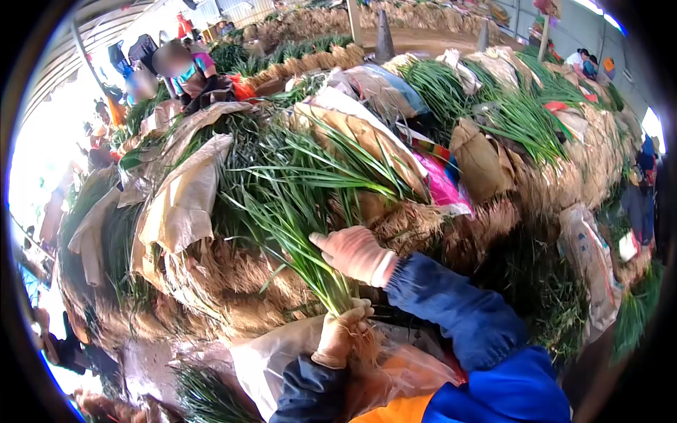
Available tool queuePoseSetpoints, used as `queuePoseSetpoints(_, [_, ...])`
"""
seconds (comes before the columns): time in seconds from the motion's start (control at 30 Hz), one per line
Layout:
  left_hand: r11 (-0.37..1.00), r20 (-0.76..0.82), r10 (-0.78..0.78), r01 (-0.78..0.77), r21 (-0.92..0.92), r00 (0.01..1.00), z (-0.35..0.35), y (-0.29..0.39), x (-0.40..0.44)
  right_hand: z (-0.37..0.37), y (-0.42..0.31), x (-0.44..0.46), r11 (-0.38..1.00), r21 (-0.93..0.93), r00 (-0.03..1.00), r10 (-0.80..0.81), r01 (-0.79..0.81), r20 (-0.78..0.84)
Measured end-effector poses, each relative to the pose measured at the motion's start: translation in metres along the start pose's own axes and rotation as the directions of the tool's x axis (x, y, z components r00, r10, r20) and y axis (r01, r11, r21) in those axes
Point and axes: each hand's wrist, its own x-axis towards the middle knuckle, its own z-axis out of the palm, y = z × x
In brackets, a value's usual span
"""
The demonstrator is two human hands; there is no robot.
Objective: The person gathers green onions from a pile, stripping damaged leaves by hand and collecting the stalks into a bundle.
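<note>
Scallion-like bunch (300, 243) is in front of me, low centre, tilted, leaves fanning up and left, pale stalk ends down in my left hand (338, 338). Left fingers are curled closed round the stalk base; stringy roots (367, 347) hang out beside them. Right hand (356, 252), looks gloved, lies against the leaves higher up, fingers part-bent, one reaching out; can't tell if it pinches any. Step in hand, my read: steadying the bunch by its base while the right works the leaves. Next move calls for a firm base grip and light right fingers, since loose leaves could snag or slip out.

Under my left hand, clear plastic sheeting (264, 359). Just past the bunch, a heap of bundled greens, dry root ends (233, 292) facing me, pale sack (187, 194) draped on the left, bright pink cloth (443, 185) up right. Loose greens (204, 388) lower left. Farther off, a person (194, 77) upper left, beside more greens; grey cone (384, 35) at the back.
</note>
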Motion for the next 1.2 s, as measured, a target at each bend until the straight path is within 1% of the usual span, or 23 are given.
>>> queuePoseSetpoints(0.1, [0.998, -0.104, 0.052, -0.048, 0.047, 0.993, 0.001, 0.003, -0.008, 0.027, 0.012, 0.031, 0.999, -0.033, 0.998, -0.027, 0.029, 0.054])
queuePoseSetpoints(0.17, [0.999, -0.126, 0.038, -0.035, 0.027, 0.991, -0.007, 0.006, -0.011, 0.017, 0.026, 0.032, 0.967, 0.256, 0.995, 0.04, -0.016, -0.09])
queuePoseSetpoints(0.23, [0.999, -0.098, -0.019, 0.014, -0.05, 0.995, -0.016, 0.006, -0.01, -0.039, 0.035, 0.021, 0.712, 0.675, 0.975, 0.216, -0.195, 0.054])
queuePoseSetpoints(0.3, [0.995, -0.073, -0.059, 0.052, -0.083, 0.996, -0.021, 0.008, -0.009, -0.093, 0.051, -0.012, 0.377, 0.905, 0.948, 0.31, -0.197, 0.077])
queuePoseSetpoints(0.33, [0.991, -0.096, -0.082, 0.071, -0.11, 0.992, -0.021, 0.009, -0.009, -0.112, 0.064, -0.035, 0.33, 0.931, 0.93, 0.366, -0.158, 0.028])
queuePoseSetpoints(0.37, [0.986, -0.117, -0.106, 0.09, -0.137, 0.987, -0.021, 0.01, -0.008, -0.129, 0.077, -0.06, 0.458, 0.878, 0.895, 0.437, -0.141, -0.085])
queuePoseSetpoints(0.43, [0.974, -0.108, -0.168, 0.148, -0.174, 0.98, -0.038, 0.002, 0.002, -0.142, 0.102, -0.115, 0.414, 0.909, 0.794, 0.57, -0.056, -0.211])
queuePoseSetpoints(0.47, [0.971, -0.117, -0.153, 0.128, -0.2, 0.981, -0.037, 0.003, 0.001, -0.15, 0.115, -0.148, 0.334, 0.939, 0.829, 0.545, -0.076, -0.127])
queuePoseSetpoints(0.53, [0.947, -0.082, -0.16, 0.13, -0.292, 0.984, -0.044, -0.002, 0.007, -0.137, 0.136, -0.205, 0.388, 0.761, 0.789, 0.56, -0.52, 0.254])
queuePoseSetpoints(0.57, [0.918, -0.054, -0.159, 0.128, -0.374, 0.986, -0.035, 0.004, 0.002, -0.099, 0.161, -0.243, 0.874, 0.017, 0.861, 0.476, -0.486, 0.178])
queuePoseSetpoints(0.6, [0.897, 0.091, -0.126, 0.153, -0.415, 0.988, -0.033, 0.006, 0.006, -0.085, 0.145, -0.247, 0.644, -0.608, 0.53, 0.752, -0.463, 0.392])
queuePoseSetpoints(0.63, [0.875, 0.225, -0.089, 0.184, -0.448, 0.97, -0.032, 0.008, 0.008, -0.074, 0.141, -0.251, 0.716, -0.506, 0.701, 0.661, -0.482, 0.268])
queuePoseSetpoints(0.67, [0.867, 0.226, -0.113, 0.207, -0.452, 0.967, -0.023, 0.014, 0.008, -0.067, 0.134, -0.232, 0.753, -0.174, 0.752, 0.653, -0.634, 0.087])
queuePoseSetpoints(0.7, [0.856, 0.26, -0.102, 0.218, -0.469, 0.96, -0.012, 0.019, 0.007, -0.058, 0.13, -0.21, 0.818, 0.007, 0.811, 0.572, -0.575, -0.123])
queuePoseSetpoints(0.73, [0.843, 0.276, -0.078, 0.211, -0.494, 0.958, -0.012, 0.017, 0.011, -0.06, 0.116, -0.179, 0.891, -0.069, 0.859, 0.408, -0.448, -0.31])
queuePoseSetpoints(0.77, [0.834, 0.292, -0.047, 0.199, -0.515, 0.955, -0.013, 0.018, 0.015, -0.064, 0.105, -0.15, 0.909, -0.058, 0.868, 0.374, -0.414, -0.327])
queuePoseSetpoints(0.83, [0.845, 0.334, -0.01, 0.186, -0.501, 0.942, 0.005, 0.028, 0.007, -0.054, 0.111, -0.1, 0.839, -0.356, 0.91, 0.353, -0.412, -0.219])
queuePoseSetpoints(0.9, [0.829, 0.248, 0.031, 0.114, -0.548, 0.968, 0.011, 0.03, 0.003, -0.03, 0.139, -0.076, 0.845, -0.443, 0.946, 0.205, -0.301, -0.252])
queuePoseSetpoints(0.97, [0.829, 0.221, 0.042, 0.089, -0.553, 0.974, 0.011, 0.033, -0.002, -0.035, 0.148, -0.064, 0.851, -0.409, 0.941, 0.329, -0.33, -0.075])
queuePoseSetpoints(1.1, [0.925, 0.031, 0.038, -0.024, -0.38, 0.999, 0.025, 0.039, -0.007, -0.095, 0.119, -0.071, 0.905, -0.181, 0.878, 0.298, -0.384, -0.375])
queuePoseSetpoints(1.13, [0.899, 0.135, -0.003, 0.061, -0.433, 0.991, 0.019, 0.031, 0.006, -0.093, 0.114, -0.075, 0.948, -0.127, 0.861, 0.202, -0.291, -0.467])
queuePoseSetpoints(1.17, [0.892, 0.174, 0.032, 0.051, -0.449, 0.984, 0.016, 0.019, 0.019, -0.091, 0.1, -0.085, 0.919, -0.021, 0.883, 0.373, -0.394, -0.285])
queuePoseSetpoints(1.2, [0.92, 0.135, 0.028, 0.027, -0.392, 0.99, 0.025, 0.017, 0.023, -0.077, 0.084, -0.095, 0.936, -0.007, 0.918, 0.343, -0.352, -0.2])
